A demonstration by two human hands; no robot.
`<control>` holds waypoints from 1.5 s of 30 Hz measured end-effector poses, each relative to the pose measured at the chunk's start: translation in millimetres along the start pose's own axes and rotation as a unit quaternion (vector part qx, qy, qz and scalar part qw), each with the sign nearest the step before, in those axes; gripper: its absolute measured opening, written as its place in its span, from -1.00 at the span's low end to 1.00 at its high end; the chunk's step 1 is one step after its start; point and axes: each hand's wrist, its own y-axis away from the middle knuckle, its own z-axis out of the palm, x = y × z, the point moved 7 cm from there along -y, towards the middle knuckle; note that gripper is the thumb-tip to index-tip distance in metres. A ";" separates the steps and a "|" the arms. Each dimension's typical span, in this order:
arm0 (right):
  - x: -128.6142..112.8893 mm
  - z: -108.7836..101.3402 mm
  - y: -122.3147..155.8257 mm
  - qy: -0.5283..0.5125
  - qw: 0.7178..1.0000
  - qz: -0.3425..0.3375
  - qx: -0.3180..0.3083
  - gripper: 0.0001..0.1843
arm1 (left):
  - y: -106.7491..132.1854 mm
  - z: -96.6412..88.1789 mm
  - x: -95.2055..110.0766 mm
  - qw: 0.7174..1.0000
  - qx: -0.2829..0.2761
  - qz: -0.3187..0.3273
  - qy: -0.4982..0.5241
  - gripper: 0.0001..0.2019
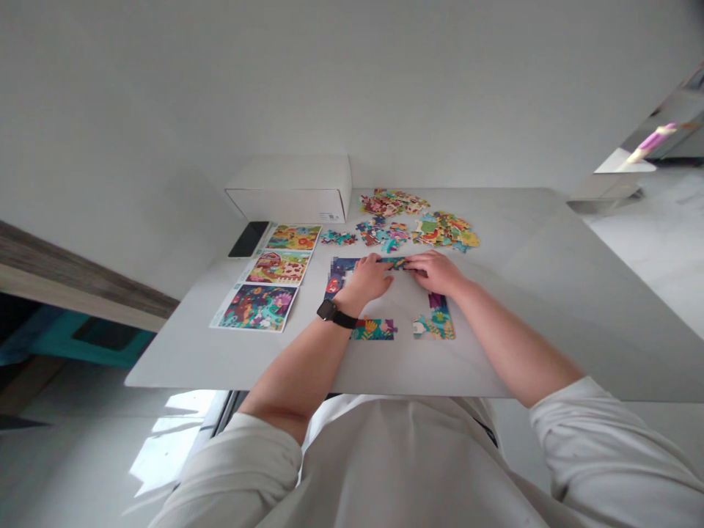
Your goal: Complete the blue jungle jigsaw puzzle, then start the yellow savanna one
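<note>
Tabletop [511,253] centre: left hand [366,280] and right hand [434,271], fingers half-curled, rest on the top row of a part-built jigsaw frame [393,262], grip undeterminable, loose pieces [443,229] lying toward the far edge.

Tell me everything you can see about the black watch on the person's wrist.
The black smartwatch sits on the person's left wrist, just behind the left hand. It has a squarish dark case and a matte black band, possibly rubber or silicone, wrapped around the wrist. The case faces up and outward, toward the camera's left. Its screen looks dark, with no readable display. Only the wrist appears to touch it, and it is held over the pale tabletop.
</note>
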 end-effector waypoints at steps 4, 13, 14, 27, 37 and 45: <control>-1.2 0.5 -0.4 0.005 1.000 0.001 -0.007 -0.64 | -0.3 -0.2 -1.0 1.000 0.006 0.004 0.021 -0.55; 0.3 3.1 -0.5 0.007 1.000 0.010 -0.014 -0.60 | 5.8 -7.4 2.3 0.999 -0.014 -0.031 0.009 -0.49; 0.4 3.5 -0.4 0.004 1.000 0.012 -0.014 -0.60 | 6.8 -8.0 2.5 0.999 -0.016 -0.034 0.008 -0.47; 4.1 4.2 3.0 -0.012 1.000 -0.001 -0.022 -0.63 | 12.0 -7.8 6.9 0.997 -0.070 -0.023 -0.013 -0.42; -2.7 3.0 2.2 0.026 0.998 0.013 -0.063 -0.63 | 14.2 -13.3 9.5 0.994 -0.101 -0.028 -0.030 -0.39; -15.7 1.7 2.2 0.070 0.990 0.059 -0.109 -0.52 | 13.7 -8.7 5.8 0.993 -0.117 -0.020 -0.021 -0.34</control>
